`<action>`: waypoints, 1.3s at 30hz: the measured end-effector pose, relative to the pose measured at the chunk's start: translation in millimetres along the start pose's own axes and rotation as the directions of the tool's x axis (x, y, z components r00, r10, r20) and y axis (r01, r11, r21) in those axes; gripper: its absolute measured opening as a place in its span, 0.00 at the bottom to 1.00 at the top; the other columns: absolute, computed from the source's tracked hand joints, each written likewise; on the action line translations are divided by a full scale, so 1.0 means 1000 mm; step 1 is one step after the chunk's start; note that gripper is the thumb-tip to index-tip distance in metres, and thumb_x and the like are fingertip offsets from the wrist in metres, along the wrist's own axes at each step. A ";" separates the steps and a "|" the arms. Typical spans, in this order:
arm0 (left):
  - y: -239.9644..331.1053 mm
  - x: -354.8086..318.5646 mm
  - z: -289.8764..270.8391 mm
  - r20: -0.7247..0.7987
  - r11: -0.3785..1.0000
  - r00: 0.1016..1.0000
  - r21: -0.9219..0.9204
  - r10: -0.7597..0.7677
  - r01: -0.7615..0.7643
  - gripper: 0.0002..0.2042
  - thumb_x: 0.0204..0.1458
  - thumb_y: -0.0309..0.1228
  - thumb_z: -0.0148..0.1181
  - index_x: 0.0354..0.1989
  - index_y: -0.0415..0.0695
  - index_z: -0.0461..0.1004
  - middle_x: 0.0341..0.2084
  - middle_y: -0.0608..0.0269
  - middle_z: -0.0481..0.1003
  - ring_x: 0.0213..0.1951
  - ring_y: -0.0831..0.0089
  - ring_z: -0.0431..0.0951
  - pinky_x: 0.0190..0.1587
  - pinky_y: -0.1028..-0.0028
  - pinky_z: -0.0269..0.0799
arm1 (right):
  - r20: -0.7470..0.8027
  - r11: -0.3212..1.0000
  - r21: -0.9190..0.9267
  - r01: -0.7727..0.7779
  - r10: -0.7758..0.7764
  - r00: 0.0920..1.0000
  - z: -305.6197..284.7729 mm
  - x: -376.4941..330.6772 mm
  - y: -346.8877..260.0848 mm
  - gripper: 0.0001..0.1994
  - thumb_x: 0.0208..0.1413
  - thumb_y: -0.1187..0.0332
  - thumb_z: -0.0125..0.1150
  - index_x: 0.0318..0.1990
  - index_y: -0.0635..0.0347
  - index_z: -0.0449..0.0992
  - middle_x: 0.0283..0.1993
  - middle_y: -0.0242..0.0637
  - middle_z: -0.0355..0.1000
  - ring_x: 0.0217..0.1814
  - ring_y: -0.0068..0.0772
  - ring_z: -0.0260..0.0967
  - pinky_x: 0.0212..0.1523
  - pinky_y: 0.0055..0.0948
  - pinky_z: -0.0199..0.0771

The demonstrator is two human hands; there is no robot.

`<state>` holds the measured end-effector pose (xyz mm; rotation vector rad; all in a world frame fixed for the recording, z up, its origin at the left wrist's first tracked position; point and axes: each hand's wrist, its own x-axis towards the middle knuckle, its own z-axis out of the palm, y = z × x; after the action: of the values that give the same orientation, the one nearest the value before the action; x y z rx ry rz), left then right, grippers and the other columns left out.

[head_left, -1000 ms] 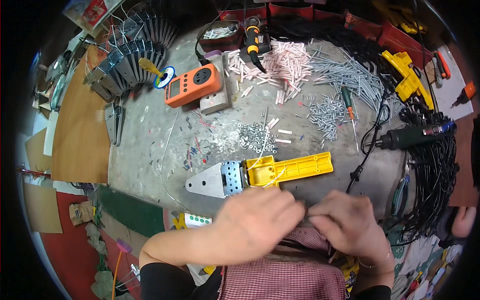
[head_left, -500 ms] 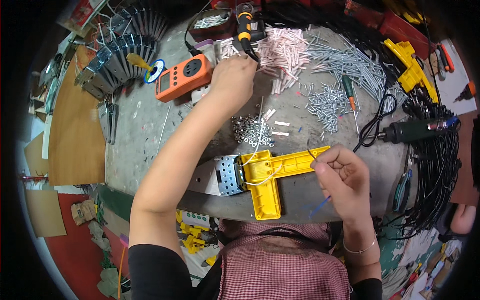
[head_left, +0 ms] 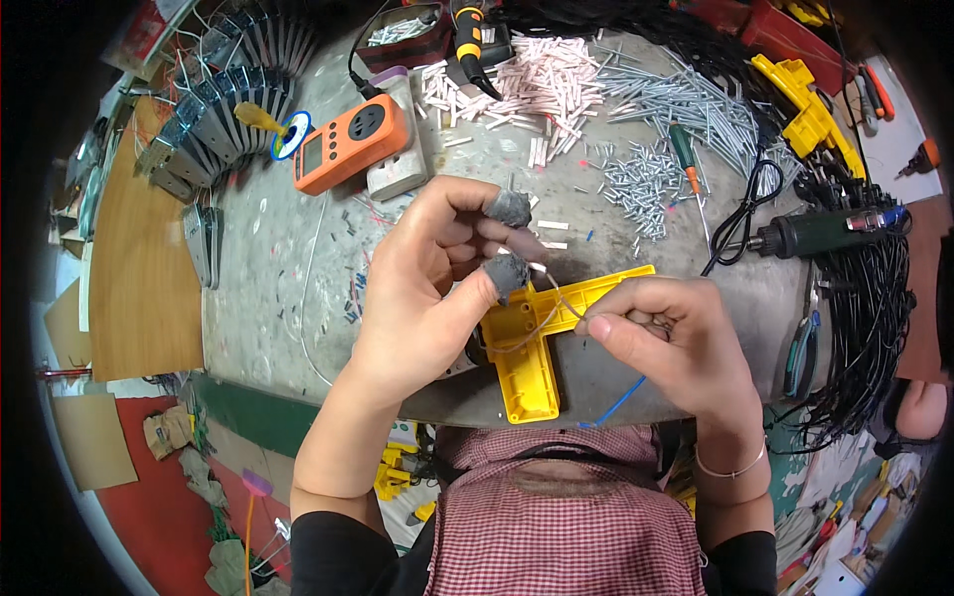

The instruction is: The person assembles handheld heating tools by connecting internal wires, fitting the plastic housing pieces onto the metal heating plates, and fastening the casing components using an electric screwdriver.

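My left hand (head_left: 417,268), with grey coverings on thumb and index fingertip, is curled above the yellow plastic housing half (head_left: 527,385). Its thumb and fingers close around a small white tube-like piece (head_left: 538,266), partly hidden. A thin wire (head_left: 564,302) runs from there to my right hand (head_left: 666,338), which pinches it between thumb and index finger. Below the right hand hangs a blue wire (head_left: 624,399). The housing lies at the bench's front edge, its hollow side up. My left hand covers most of the perforated metal part beside it.
Behind are a pile of pinkish-white tubes (head_left: 552,84), long screws (head_left: 686,89), short screws (head_left: 646,189) and a black-and-yellow handled tool (head_left: 468,45). An orange meter (head_left: 353,144) stands left. Screwdriver (head_left: 684,149), dark green power tool (head_left: 830,233) and pliers (head_left: 801,358) lie right.
My left hand has come back from the tube pile toward me and now meets the right hand over the housing. My right hand stays pinched on the wire. The view has shifted slightly.
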<state>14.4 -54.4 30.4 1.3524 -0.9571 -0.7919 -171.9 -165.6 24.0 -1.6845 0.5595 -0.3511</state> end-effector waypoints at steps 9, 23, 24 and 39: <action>-0.001 -0.001 -0.002 0.085 0.994 0.996 -0.113 0.010 0.000 0.23 0.47 0.27 0.66 0.48 0.39 0.61 0.34 0.58 0.76 0.41 0.72 0.76 0.46 0.72 0.70 | 0.035 0.996 0.084 -0.012 0.009 0.999 -0.003 -0.005 -0.002 0.04 0.52 0.74 0.63 0.31 0.67 0.78 0.16 0.18 0.54 0.20 0.08 0.45 0.18 0.19 0.43; 0.006 -0.004 0.006 0.106 0.974 0.991 -0.200 -0.085 0.105 0.22 0.44 0.22 0.67 0.46 0.39 0.62 0.33 0.60 0.75 0.40 0.72 0.76 0.47 0.72 0.72 | 0.030 0.983 0.163 -0.084 0.080 0.996 -0.006 -0.007 -0.003 0.05 0.51 0.74 0.63 0.29 0.67 0.77 0.16 0.19 0.56 0.19 0.08 0.47 0.18 0.19 0.45; 0.005 -0.005 0.005 0.112 0.975 0.990 -0.198 -0.082 0.103 0.22 0.44 0.22 0.67 0.46 0.39 0.62 0.33 0.60 0.75 0.40 0.72 0.76 0.47 0.72 0.72 | 0.021 0.986 0.143 -0.088 0.086 0.996 -0.007 -0.007 -0.002 0.05 0.52 0.74 0.62 0.29 0.67 0.77 0.16 0.19 0.57 0.20 0.08 0.48 0.18 0.18 0.46; 0.007 -0.007 0.010 0.083 0.930 0.981 -0.315 -0.174 0.192 0.26 0.39 0.27 0.74 0.43 0.41 0.62 0.30 0.61 0.74 0.35 0.74 0.75 0.39 0.75 0.71 | 0.155 0.982 0.178 -0.068 0.041 0.987 -0.011 -0.011 -0.001 0.07 0.53 0.71 0.62 0.32 0.68 0.78 0.21 0.24 0.68 0.23 0.10 0.56 0.22 0.17 0.56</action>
<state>1.6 -51.8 36.4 1.1477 -0.7107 -1.0825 -186.1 -168.7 28.1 -1.5011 0.4464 -0.2255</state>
